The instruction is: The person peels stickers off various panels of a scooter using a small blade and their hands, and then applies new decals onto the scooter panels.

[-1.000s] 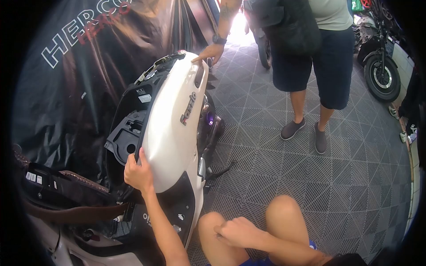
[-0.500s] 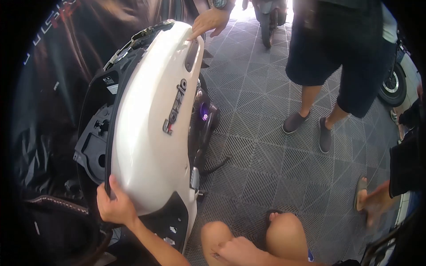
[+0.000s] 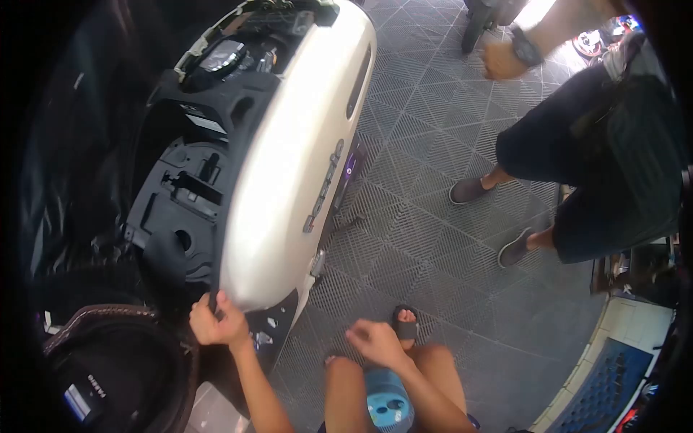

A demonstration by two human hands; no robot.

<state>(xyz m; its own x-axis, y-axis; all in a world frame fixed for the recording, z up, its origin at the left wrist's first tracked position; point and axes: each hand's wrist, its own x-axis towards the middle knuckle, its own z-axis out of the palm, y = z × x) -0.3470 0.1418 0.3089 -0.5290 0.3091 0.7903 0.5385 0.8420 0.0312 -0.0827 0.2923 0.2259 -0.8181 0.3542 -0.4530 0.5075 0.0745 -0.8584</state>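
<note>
Where the white side panel (image 3: 289,173) ends, left hand (image 3: 219,322) closed on its edge; right hand (image 3: 377,343) blurred, grip unclear; patterned floor (image 3: 433,267) open alongside.

From my feed, the scooter side panel (image 3: 278,180) is glossy cream-white, its lettering (image 3: 324,186) dark grey. I get matte black on the storage compartment (image 3: 184,195) and brown edging on the black seat (image 3: 123,361). The floor tiles (image 3: 426,130) are grey with fine-lined geometric patterning. My view shows a light-blue stool (image 3: 388,400), another person's dark shorts (image 3: 556,137) and grey shoes (image 3: 468,190).
</note>
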